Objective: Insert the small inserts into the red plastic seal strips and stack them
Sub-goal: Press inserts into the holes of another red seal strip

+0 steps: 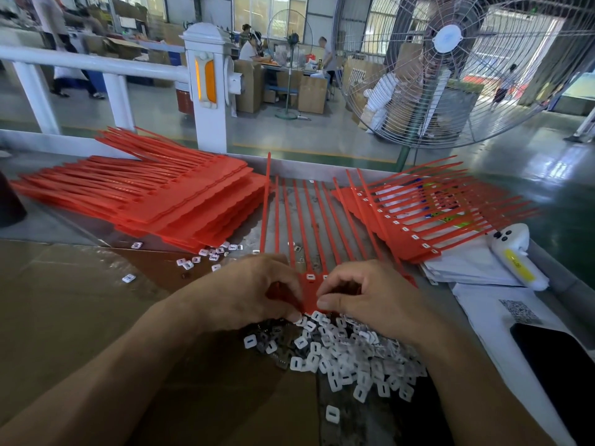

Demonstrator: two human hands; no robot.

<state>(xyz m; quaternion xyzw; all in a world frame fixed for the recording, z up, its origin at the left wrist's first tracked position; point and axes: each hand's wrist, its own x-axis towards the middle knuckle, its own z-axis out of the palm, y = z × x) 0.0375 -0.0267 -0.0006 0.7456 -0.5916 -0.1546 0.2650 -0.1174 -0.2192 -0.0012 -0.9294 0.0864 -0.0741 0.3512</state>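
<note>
Hands: left hand (257,292) and right hand (363,297) both curl their fingers on the flat end of the red strip sheet (309,292), near the table's front.
Strip sheet: thin and bendy by the look; best held at the flat end, not the tails.
Inserts: white heap (347,355) just below the hands; tiny, light, likely slippery.
Stacks: blank stack (167,197) left, filled stack (415,220) right.
</note>
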